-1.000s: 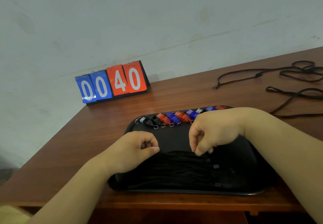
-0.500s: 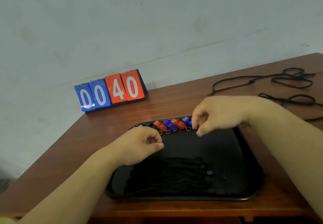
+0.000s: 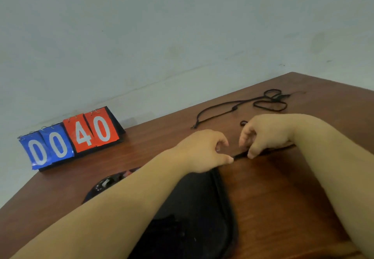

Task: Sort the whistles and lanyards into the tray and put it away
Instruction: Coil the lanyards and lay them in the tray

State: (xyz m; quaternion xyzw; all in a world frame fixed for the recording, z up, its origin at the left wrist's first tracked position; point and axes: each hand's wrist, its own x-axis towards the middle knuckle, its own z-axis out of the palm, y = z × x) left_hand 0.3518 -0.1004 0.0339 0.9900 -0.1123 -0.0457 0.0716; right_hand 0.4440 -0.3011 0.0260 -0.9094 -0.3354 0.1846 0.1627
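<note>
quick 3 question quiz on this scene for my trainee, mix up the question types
1. True or false: the far lanyard lies on the table, outside the tray.
2. On the scoreboard, the red cards read: A 04, B 40, C 00.
3. Fill in: the right hand pinches a black ____ beside the tray.
Key: 1 true; 2 B; 3 lanyard.
</note>
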